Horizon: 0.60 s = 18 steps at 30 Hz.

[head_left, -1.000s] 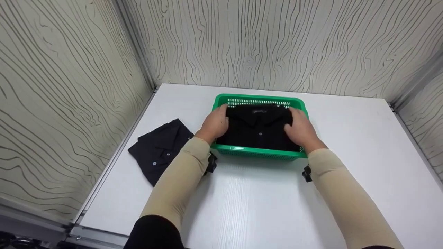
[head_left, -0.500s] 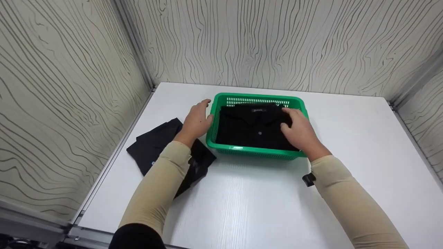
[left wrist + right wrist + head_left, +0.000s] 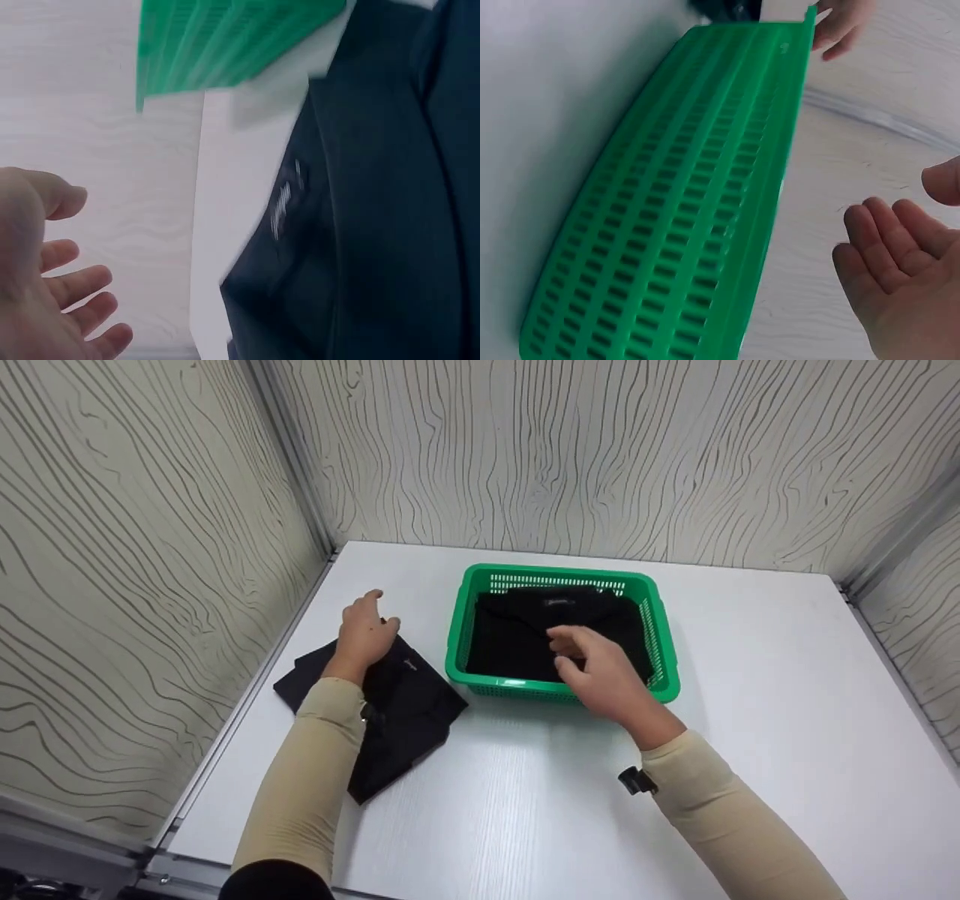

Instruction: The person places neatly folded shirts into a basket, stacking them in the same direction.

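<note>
A folded black shirt (image 3: 510, 649) with a collar label lies inside the green plastic basket (image 3: 517, 683). Above the basket's front part hovers my right hand (image 3: 600, 671), fingers loosely bent and holding nothing. On the table to the left lies another folded dark shirt (image 3: 409, 720), partly covered by my left arm. My left hand (image 3: 366, 631) is over that shirt's far end, fingers spread, nothing in it. The left wrist view has this shirt (image 3: 382, 210) beside the relaxed left hand (image 3: 37, 277). In the right wrist view, the right hand (image 3: 907, 277) is apart from the basket wall (image 3: 667, 210).
The white table (image 3: 772, 682) extends to the right of the basket and in front of it. A wood-patterned panel (image 3: 555, 457) stands behind the table, with another panel (image 3: 150, 585) along the left side.
Both hands have let go of the shirt in the basket. My left hand has moved left over the other shirt, and my right hand has drifted left and nearer. The basket's right side is uncovered.
</note>
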Motion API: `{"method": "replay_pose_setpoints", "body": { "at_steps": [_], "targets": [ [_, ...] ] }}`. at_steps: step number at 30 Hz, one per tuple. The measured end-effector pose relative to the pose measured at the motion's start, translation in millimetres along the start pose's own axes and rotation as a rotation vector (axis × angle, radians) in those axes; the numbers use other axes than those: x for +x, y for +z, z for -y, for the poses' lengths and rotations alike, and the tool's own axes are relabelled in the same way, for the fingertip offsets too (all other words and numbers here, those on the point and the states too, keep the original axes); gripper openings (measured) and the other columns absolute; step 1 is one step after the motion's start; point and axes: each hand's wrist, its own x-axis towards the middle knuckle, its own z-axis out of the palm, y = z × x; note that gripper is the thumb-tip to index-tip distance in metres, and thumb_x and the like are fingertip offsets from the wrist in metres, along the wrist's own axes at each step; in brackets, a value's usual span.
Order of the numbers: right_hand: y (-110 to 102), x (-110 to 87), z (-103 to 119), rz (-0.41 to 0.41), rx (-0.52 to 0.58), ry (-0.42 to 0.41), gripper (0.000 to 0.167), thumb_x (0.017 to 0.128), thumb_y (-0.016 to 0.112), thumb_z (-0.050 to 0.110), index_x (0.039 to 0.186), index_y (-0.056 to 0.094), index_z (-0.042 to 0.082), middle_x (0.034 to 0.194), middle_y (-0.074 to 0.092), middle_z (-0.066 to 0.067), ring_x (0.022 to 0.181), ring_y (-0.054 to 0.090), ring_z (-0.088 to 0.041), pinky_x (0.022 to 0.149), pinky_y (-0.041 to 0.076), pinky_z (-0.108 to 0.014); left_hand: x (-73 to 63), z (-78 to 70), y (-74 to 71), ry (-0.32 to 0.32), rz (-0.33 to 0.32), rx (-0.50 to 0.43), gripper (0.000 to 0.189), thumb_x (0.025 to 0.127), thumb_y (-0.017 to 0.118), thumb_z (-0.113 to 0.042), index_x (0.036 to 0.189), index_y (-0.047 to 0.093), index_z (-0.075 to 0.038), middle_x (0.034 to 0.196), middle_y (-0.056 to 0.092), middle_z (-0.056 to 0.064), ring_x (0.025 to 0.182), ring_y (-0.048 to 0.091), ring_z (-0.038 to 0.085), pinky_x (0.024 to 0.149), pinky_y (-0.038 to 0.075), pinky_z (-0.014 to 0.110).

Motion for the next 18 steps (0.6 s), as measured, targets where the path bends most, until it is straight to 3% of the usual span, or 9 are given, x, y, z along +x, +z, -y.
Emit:
{"method": "replay_pose_setpoints", "body": {
  "at_steps": [5, 10, 18],
  "targets": [
    [22.4, -11.3, 11.6, 0.098, 0.064, -0.046, 0.029, 0.101, 0.060, 0.014, 0.129, 0.066, 0.012, 0.110, 0.069, 0.000, 0.097, 0.065, -0.012, 0.083, 0.055, -0.037, -3.1, 28.2, -7.6, -0.058, 0.041, -0.030, 0.066, 0.100, 0.051, -0.029, 0.155, 0.033, 0.001, 0.155, 0.034, 0.027, 0.143, 0.025, 0.047, 0.113, 0.029, 0.056],
    [50.9, -19.8, 10.3, 0.256, 0.065, -0.070, 0.027, 0.102, 0.061, 0.018, 0.127, 0.067, 0.010, 0.107, 0.069, 0.008, 0.095, 0.064, -0.007, 0.084, 0.055, -0.034, -6.9, 54.3, -8.5, -0.108, 0.093, -0.031, 0.070, 0.100, 0.053, -0.030, 0.155, 0.030, 0.005, 0.157, 0.029, 0.030, 0.145, 0.020, 0.049, 0.117, 0.023, 0.056],
    [100.1, -19.7, -1.8, 0.454, 0.037, 0.050, 0.040, 0.097, 0.060, 0.021, 0.133, 0.063, 0.004, 0.098, 0.070, 0.005, 0.086, 0.062, -0.010, 0.077, 0.052, -0.036, -14.3, 85.6, -7.3, -0.143, 0.275, 0.047, 0.077, 0.094, 0.051, -0.028, 0.156, 0.023, 0.008, 0.160, 0.021, 0.032, 0.146, 0.015, 0.052, 0.117, 0.016, 0.061]
  ]
}}
